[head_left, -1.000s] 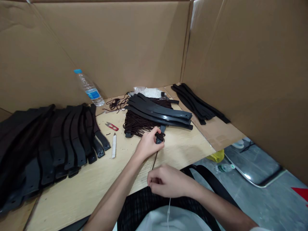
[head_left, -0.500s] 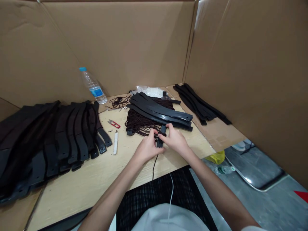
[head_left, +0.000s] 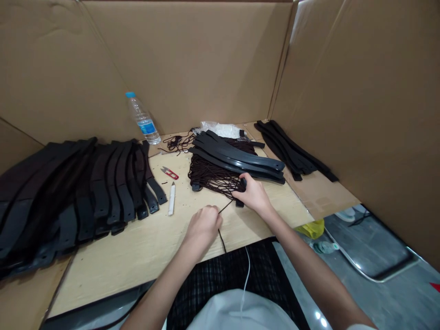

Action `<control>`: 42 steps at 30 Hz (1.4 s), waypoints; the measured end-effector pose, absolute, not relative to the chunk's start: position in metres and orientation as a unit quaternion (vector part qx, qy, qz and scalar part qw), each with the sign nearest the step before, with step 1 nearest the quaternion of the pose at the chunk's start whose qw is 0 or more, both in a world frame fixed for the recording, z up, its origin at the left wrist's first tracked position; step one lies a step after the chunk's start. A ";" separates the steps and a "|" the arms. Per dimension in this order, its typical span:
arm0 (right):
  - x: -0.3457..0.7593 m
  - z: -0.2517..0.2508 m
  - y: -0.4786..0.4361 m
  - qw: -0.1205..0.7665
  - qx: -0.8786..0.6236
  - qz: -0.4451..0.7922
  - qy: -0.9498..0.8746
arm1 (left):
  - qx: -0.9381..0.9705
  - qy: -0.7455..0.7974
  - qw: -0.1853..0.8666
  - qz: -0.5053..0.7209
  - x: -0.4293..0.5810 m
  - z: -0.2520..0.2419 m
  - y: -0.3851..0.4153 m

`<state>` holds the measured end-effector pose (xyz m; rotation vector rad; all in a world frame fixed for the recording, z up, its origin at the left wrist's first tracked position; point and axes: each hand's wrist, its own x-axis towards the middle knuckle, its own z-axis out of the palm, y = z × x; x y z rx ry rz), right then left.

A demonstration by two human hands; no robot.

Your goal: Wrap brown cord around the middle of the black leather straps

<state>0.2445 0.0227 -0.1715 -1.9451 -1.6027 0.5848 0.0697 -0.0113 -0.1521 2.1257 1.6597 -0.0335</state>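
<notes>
My right hand [head_left: 253, 194] is closed round the near end of a short black strap piece [head_left: 239, 203], at the front edge of a heap of dark brown cords [head_left: 213, 174]. My left hand [head_left: 203, 227] is pinched on one dark cord [head_left: 225, 208] that runs taut from the strap piece to its fingers and then hangs down over the table's front edge. A stack of long black curved straps [head_left: 237, 158] lies across the cord heap, just behind my right hand.
A fan of black straps [head_left: 85, 188] covers the table's left side. Red snips [head_left: 170, 173] and a white marker [head_left: 171, 205] lie beside it. A water bottle [head_left: 142, 119] leans on the cardboard wall [head_left: 192, 59]. More straps [head_left: 295, 149] lie at the right; a clear bag [head_left: 220, 129] behind.
My left hand has let go of the strap piece and drawn back toward me, pulling one cord out. My right hand has stayed on the strap piece. The camera shifted slightly left.
</notes>
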 end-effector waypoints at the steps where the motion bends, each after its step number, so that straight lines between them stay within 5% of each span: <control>1: 0.246 -0.172 0.022 0.277 -0.722 0.214 -0.597 | 0.763 0.608 0.218 -0.018 0.065 -0.151 -0.012; 13: 0.250 -0.171 0.022 0.298 -0.712 0.204 -0.602 | 0.771 0.610 0.173 -0.062 0.056 -0.150 -0.013; 24: 0.251 -0.174 0.025 0.296 -0.710 0.219 -0.600 | 0.696 0.491 0.465 0.244 -0.007 -0.138 -0.035; 42: 0.251 -0.178 0.027 0.286 -0.720 0.226 -0.590 | 0.594 0.504 0.529 0.337 -0.064 -0.142 -0.041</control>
